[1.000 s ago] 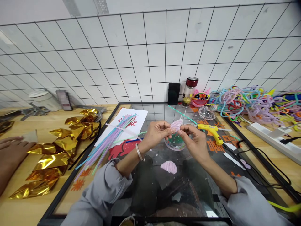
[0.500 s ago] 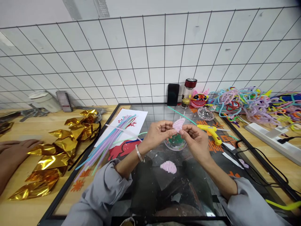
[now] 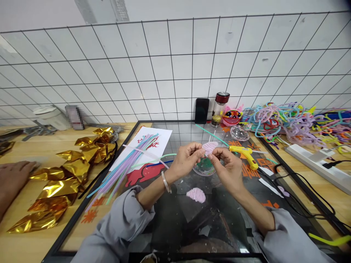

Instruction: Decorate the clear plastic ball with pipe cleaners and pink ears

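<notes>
Between the fingertips of both hands is a small pale-pink fuzzy piece (image 3: pixel 210 147) with ridged rows, like pipe cleaner. My left hand (image 3: pixel 187 157) pinches its left edge, and my right hand (image 3: pixel 227 164) pinches the right edge. Just below and behind them sits a clear round dish (image 3: pixel 204 170) with something green inside, partly covered by my hands. A second pale-pink fuzzy piece (image 3: pixel 196 195) lies flat on the dark glass mat, nearer to me. Right of my right hand rests a yellow hot glue gun (image 3: pixel 245 153).
On the left are a bundle of pipe cleaners (image 3: pixel 128 164), white paper (image 3: pixel 161 137), gold foil (image 3: pixel 59 188) and another person's hand (image 3: pixel 16 179). A phone (image 3: pixel 202 110), a bottle (image 3: pixel 219 109) and tangled pipe cleaners (image 3: pixel 285 120) stand behind. A power strip (image 3: pixel 315 164) and black cables lie right.
The pink piece has been tilted and lowered between my fingers, so its top no longer points up. Both hands still pinch it. The other person's hand at the far left has drawn back slightly.
</notes>
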